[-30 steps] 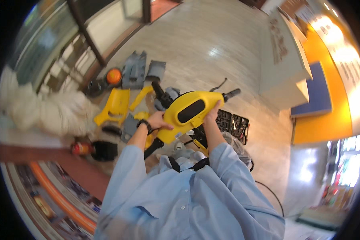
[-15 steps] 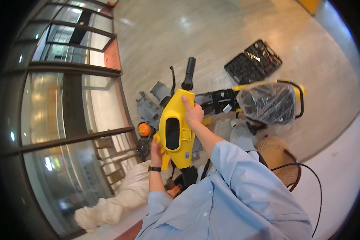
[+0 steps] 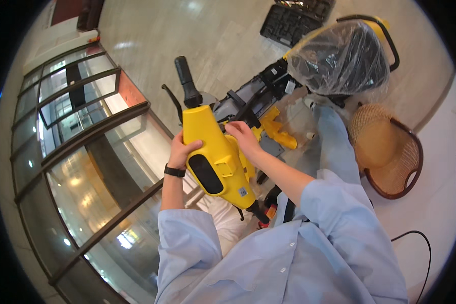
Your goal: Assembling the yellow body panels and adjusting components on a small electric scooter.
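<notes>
A yellow scooter handlebar cover (image 3: 215,157) with a dark oval display (image 3: 205,174) lies across the handlebar in front of me. From its far end sticks out a black grip (image 3: 187,81) with a black brake lever (image 3: 173,105). My left hand (image 3: 180,152) is closed on the cover's left edge, thumb on top and other fingers hidden beneath. At the right edge, my right hand (image 3: 243,138) has its fingers bent together next to a small dark part, partly out of sight. What those fingers pinch is unclear.
Right of the handlebar, the scooter's frame (image 3: 243,104) leads to a plastic-wrapped seat (image 3: 339,61). Yellow body panels (image 3: 277,129) lie near my leg. An open black tool case (image 3: 291,25) is on the floor beyond. A woven chair (image 3: 385,147) stands right, a glass wall (image 3: 96,167) left.
My left hand has moved up along the cover's left edge. My right hand has left the top surface for the right edge. The whole view has turned, so the handlebar now slants.
</notes>
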### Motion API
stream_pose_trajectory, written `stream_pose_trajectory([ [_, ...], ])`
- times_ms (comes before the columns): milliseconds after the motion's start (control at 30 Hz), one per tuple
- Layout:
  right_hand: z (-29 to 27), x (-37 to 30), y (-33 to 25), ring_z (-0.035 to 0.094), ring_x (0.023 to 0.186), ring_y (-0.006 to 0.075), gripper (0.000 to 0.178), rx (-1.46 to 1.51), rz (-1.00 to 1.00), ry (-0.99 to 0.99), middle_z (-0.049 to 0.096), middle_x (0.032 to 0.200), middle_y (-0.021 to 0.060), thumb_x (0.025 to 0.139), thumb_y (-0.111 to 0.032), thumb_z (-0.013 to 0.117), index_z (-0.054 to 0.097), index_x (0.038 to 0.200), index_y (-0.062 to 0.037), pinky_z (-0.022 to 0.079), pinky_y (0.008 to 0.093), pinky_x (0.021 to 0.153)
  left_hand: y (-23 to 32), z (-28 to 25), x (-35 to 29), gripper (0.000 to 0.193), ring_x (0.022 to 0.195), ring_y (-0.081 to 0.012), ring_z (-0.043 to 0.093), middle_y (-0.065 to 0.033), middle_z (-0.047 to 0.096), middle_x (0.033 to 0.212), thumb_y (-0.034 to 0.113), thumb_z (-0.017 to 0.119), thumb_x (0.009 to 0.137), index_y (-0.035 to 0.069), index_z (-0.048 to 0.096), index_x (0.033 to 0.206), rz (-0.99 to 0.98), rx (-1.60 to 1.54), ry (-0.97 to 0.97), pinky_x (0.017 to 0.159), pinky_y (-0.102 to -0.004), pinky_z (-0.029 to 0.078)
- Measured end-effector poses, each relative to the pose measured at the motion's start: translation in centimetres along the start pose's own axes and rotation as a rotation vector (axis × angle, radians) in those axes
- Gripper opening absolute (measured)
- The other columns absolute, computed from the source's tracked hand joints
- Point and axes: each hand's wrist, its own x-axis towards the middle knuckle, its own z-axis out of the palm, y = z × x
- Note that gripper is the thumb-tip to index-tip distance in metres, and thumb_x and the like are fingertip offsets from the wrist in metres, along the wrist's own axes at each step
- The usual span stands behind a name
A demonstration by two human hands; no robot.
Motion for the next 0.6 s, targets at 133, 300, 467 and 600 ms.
stream_pose_trajectory([
  [133, -2.6, -5.1, 7.2, 0.045, 0.132, 0.0316, 0.104, -0.169, 0.133, -0.116, 0.045, 0.142, 0.0239, 0.074, -0.057, 0.078, 0.031, 0.144, 0.0050, 0.035, 0.0393, 0.110, -0.1, -0.1, 0.0, 0.056, 0.096, -0.0215, 0.068, -0.0118, 0.067, 0.111, 0.008, 0.080, 0.074, -0.003, 0.054, 0.122, 0.002, -0.005, 0.021, 0.086, -0.0341, 0.056],
  [300, -3.5, -8.8, 10.6, 0.049, 0.129, 0.0339, 0.103, -0.227, 0.110, -0.479, 0.050, 0.137, 0.0257, 0.070, -0.054, 0.081, 0.036, 0.138, 0.0082, 0.039, 0.0379, 0.107, -0.5, -0.5, 0.1, 0.062, 0.096, -0.0224, 0.068, -0.0116, 0.066, 0.111, 0.012, 0.082, 0.071, -0.004, 0.053, 0.123, 0.016, 0.031, 0.035, 0.086, -0.0345, 0.056],
  [467, -4.1, -9.4, 9.5, 0.063, 0.103, 0.0410, 0.084, -0.520, 0.042, -0.516, 0.065, 0.108, 0.0261, 0.065, -0.052, 0.081, 0.051, 0.120, 0.0040, 0.050, 0.0430, 0.090, 0.1, -0.7, -0.3, 0.070, 0.096, -0.0225, 0.068, -0.0112, 0.066, 0.109, 0.024, 0.085, 0.068, -0.004, 0.052, 0.123, 0.001, 0.095, 0.053, 0.085, -0.0343, 0.055],
  [600, -4.5, -9.3, 9.5, 0.064, 0.098, 0.0418, 0.082, -0.483, 0.009, -0.521, 0.066, 0.104, 0.0265, 0.065, -0.053, 0.080, 0.052, 0.118, 0.0027, 0.050, 0.0447, 0.087, 0.2, -1.1, -0.3, 0.075, 0.098, -0.0211, 0.066, -0.0103, 0.065, 0.111, 0.026, 0.087, 0.067, -0.004, 0.050, 0.125, -0.018, 0.133, 0.049, 0.085, -0.0333, 0.054],
])
